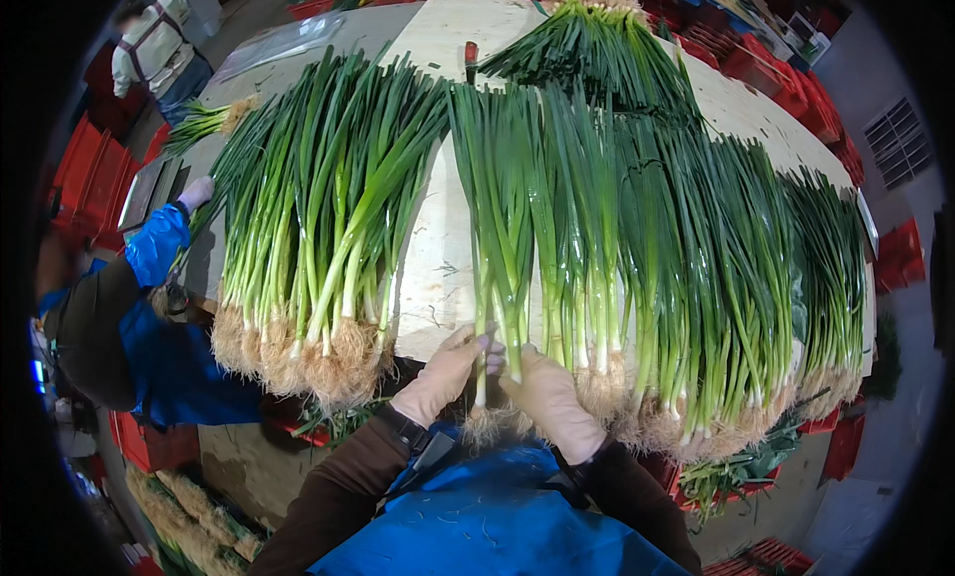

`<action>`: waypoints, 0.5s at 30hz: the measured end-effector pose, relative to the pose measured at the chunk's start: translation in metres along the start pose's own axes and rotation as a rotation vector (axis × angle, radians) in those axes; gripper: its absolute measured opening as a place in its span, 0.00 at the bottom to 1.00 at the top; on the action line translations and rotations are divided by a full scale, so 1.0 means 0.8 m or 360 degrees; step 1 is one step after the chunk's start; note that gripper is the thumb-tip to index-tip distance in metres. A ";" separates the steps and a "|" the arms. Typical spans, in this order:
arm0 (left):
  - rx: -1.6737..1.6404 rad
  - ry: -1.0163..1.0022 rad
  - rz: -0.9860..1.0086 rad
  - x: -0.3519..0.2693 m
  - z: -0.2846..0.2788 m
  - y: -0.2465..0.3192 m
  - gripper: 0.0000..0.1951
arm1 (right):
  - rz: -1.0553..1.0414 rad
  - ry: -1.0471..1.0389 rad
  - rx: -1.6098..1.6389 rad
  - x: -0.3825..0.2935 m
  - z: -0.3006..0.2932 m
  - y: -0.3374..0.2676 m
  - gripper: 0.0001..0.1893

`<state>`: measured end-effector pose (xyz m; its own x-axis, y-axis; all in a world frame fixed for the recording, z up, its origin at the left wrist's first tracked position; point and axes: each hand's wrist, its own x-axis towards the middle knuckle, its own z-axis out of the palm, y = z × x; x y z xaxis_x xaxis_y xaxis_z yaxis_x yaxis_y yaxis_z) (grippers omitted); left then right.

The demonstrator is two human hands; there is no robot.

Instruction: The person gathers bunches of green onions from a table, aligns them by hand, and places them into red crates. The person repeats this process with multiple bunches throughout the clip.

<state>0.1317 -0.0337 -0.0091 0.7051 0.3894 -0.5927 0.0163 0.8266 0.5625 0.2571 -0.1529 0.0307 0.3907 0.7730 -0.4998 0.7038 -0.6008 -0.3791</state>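
Note:
My left hand [439, 382], in a pale glove, has its fingers around the white lower stem of a long green leek-like stalk [481, 292]. Its bushy root tuft [481, 425] hangs over the near table edge. My right hand [550, 406], also gloved, grips another stalk [513, 318] just beside it, hiding that stalk's root end. Both stalks lie with their green leaves pointing away from me. To the right stretches a thick row of similar stalks [694, 277], roots towards me. A separate heap of stalks [321, 203] lies to the left.
Beyond the row, a bundle [589, 54] lies with roots facing away, near a red-handled tool [471, 52] on the pale tabletop [429, 277]. A co-worker's gloved hand [197, 193] touches the left heap. Another person [153, 50] stands farther back. Red crates [93, 180] surround the table.

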 end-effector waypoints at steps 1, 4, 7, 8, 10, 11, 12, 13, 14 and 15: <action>-0.0039 0.0011 -0.0025 -0.005 -0.003 0.003 0.13 | 0.0003 0.0026 0.0086 0.003 -0.002 -0.008 0.25; 0.0114 -0.0002 0.0150 -0.026 -0.014 0.015 0.18 | 0.0131 -0.0077 0.0445 -0.002 -0.027 -0.011 0.24; 0.0013 -0.0195 0.0306 -0.044 -0.026 0.024 0.22 | 0.0158 -0.0270 0.1597 -0.026 -0.053 0.001 0.25; -0.0057 -0.0271 0.0345 -0.050 -0.030 0.023 0.23 | -0.0184 -0.0479 0.2068 -0.030 -0.058 0.002 0.26; -0.0153 -0.0207 0.0245 -0.054 -0.037 0.019 0.26 | -0.0173 -0.0564 0.1975 -0.032 -0.059 0.001 0.25; -0.0130 -0.0142 0.0185 -0.053 -0.040 0.015 0.26 | -0.0173 -0.0584 0.1914 -0.029 -0.057 -0.001 0.25; -0.0106 -0.0083 0.0127 -0.050 -0.044 0.012 0.26 | -0.0103 -0.0553 0.1728 -0.024 -0.052 -0.004 0.24; -0.0084 -0.0002 0.0054 -0.046 -0.047 0.010 0.27 | 0.0031 -0.0537 0.1636 -0.018 -0.047 -0.006 0.24; -0.0098 0.0027 0.0038 -0.045 -0.051 0.007 0.26 | 0.0144 -0.0505 0.1523 -0.013 -0.042 -0.006 0.23; -0.0073 -0.0062 0.0074 -0.044 -0.054 0.006 0.26 | 0.0240 -0.0469 0.1374 -0.010 -0.037 -0.006 0.23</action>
<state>0.0767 -0.0260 -0.0107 0.7315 0.4122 -0.5430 -0.0489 0.8262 0.5612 0.2686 -0.1501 0.0597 0.1926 0.6622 -0.7241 -0.0748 -0.7259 -0.6837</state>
